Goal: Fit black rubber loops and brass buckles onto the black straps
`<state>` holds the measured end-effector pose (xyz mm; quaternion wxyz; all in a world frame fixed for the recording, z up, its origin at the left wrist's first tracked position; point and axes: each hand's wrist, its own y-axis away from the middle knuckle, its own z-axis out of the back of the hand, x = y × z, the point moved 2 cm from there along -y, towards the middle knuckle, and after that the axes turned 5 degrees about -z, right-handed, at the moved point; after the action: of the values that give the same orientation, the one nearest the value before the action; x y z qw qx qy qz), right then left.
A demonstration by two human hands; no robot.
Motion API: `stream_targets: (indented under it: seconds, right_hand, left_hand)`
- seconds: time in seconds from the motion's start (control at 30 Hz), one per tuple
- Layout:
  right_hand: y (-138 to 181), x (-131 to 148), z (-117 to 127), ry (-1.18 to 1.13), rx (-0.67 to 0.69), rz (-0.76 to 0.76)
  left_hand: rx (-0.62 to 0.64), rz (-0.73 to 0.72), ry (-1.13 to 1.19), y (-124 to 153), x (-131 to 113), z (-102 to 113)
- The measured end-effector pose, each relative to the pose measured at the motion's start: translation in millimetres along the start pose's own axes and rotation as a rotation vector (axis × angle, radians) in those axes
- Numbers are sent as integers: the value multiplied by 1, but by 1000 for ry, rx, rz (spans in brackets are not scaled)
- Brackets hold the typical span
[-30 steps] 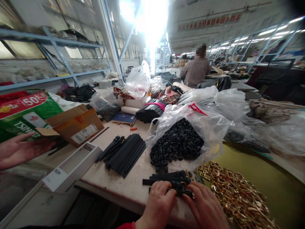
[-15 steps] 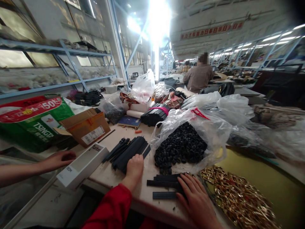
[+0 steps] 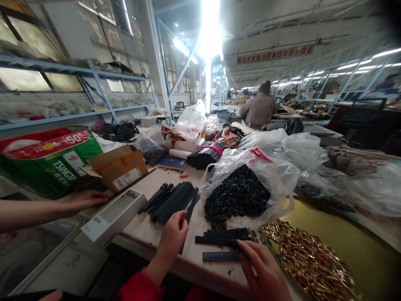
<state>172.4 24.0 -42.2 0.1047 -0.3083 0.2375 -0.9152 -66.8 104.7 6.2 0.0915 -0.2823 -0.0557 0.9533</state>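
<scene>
My left hand (image 3: 171, 235) is closed in a pinch on a thin black strip (image 3: 192, 203), which slants up and away beside the pile of black strips (image 3: 172, 200) on the table. My right hand (image 3: 265, 267) has its fingers curled onto the right end of a black strap (image 3: 216, 240), near the table's front edge. Behind that strap lies another black strap with a gold buckle (image 3: 249, 230). A short flat black strap (image 3: 219, 256) lies just in front, its right end by my right fingers.
Black loops fill an open plastic bag (image 3: 282, 175). Gold buckles (image 3: 310, 255) lie heaped on a yellow-green surface at right. A white phone box (image 3: 115, 215) and a cardboard box (image 3: 122, 167) stand at left. Another person's hand (image 3: 86, 200) rests beside the phone box.
My left hand has come off the pile and drawn toward me, with a black strip in its fingers. My right fingers have curled in from lying flat, uncovering the gold buckle.
</scene>
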Motion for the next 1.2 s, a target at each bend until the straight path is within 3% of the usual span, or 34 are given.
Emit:
stream_targets:
  seconds: [0.07,0.13,0.2,0.33,0.43,0.77,0.87,0.93,1.07,1.13,1.2]
  right_hand:
    - [-8,9,0,-311,132,-309]
    - [-19,18,-3,-642,251,-584]
    - [-30,23,-7,-903,278,-774]
    - [-39,23,-16,-1207,312,-1037]
    - [-39,23,-20,-1288,340,-1106]
    - [-44,13,-18,-1201,311,-1099]
    - [-48,8,-16,-1082,422,-1005]
    - [-56,0,-11,-880,458,-866]
    - [-88,-29,-5,-59,361,-484]
    - [-101,-40,-13,182,369,-391]
    - [-109,-47,-24,263,395,-386]
  left_hand:
    - [121,3,232,27,-16,1]
    - [331,142,743,53,-32,-6]
    - [458,306,1096,72,-45,-14]
    - [577,504,1361,78,-57,-29]
    - [664,588,1475,67,-61,-38]
    - [808,544,1459,46,-61,-57]
    - [789,507,1459,43,-58,-58]
    - [722,494,1412,41,-54,-58]
    - [563,530,1361,39,-47,-55]
    - [500,549,1353,39,-46,-53]
    - [472,560,1359,40,-47,-51]
